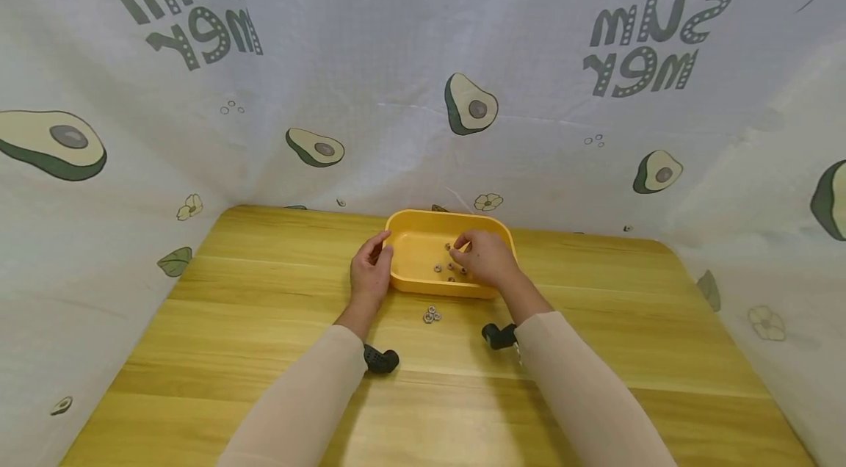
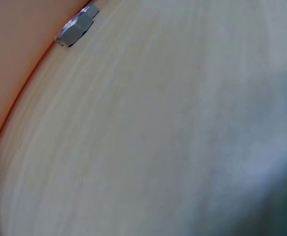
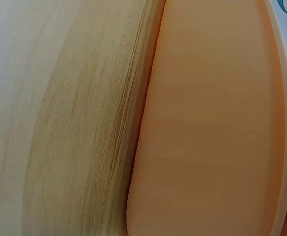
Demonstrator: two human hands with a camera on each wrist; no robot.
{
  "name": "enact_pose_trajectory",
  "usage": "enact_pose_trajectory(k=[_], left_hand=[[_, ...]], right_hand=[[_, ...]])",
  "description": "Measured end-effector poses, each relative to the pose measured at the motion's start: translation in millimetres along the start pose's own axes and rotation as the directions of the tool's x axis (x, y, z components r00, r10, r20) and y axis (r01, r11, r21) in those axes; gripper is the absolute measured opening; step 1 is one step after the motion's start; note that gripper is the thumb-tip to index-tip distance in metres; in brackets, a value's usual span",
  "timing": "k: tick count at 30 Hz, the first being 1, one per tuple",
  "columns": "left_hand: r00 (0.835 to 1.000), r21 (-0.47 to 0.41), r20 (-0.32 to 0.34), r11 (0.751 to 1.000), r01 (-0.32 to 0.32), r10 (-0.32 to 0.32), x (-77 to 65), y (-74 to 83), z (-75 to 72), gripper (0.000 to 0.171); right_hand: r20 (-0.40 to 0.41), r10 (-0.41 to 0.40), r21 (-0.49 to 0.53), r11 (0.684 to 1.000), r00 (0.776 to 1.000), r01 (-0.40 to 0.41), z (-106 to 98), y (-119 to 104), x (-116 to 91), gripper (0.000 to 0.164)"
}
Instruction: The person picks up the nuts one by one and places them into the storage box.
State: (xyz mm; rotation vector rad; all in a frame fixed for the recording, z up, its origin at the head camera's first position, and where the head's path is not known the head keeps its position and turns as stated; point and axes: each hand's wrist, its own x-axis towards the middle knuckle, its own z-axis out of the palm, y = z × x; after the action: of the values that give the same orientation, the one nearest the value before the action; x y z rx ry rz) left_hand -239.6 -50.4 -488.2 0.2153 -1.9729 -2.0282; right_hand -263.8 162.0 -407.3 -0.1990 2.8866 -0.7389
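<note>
Yellow tray [image 1: 436, 287]: left hand [image 1: 371, 272] spread against it | nut [image 1: 447, 247] by right hand [image 1: 485, 258] fingertips, pinch: cannot tell | likely nut-handling step; next needs fingertip precision

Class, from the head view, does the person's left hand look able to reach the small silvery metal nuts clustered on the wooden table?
Probably yes: the left hand is beside the yellow, rectangular plastic tray, the clustered nuts lie outside its near wall, with bare table leading round the tray's corner.
</note>
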Motion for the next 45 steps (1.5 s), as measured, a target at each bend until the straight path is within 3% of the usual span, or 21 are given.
enact_pose_trajectory(k=[18,23,36,45], left_hand=[[1.0,-0.012,0.009,1.0,-0.002,0.002,-1.1,-0.3,0.5,0.032],[1.0,-0.016,0.009,1.0,-0.005,0.005,-0.8,0.8,0.3,0.032],[1.0,-0.01,0.006,1.0,-0.022,0.023,-0.1,0.8,-1.1,0.032],[1.0,-0.02,0.008,1.0,-0.014,0.015,-1.7,1.6,-1.5,0.032]], right_hand=[[-0.037,-0.011,0.074,0.997,0.999,0.014,3.0,-3.7,-14.7,0.023],[-0.058,-0.031,0.042,0.999,0.998,0.033,2.5,-9.1,-20.3,0.023],[-0.071,-0.048,0.114,0.992,0.996,0.056,9.0,-25.1,-43.8,0.017],[-0.135,-0.099,0.098,0.989,0.986,0.112,15.7,-25.8,-58.6,0.015]])
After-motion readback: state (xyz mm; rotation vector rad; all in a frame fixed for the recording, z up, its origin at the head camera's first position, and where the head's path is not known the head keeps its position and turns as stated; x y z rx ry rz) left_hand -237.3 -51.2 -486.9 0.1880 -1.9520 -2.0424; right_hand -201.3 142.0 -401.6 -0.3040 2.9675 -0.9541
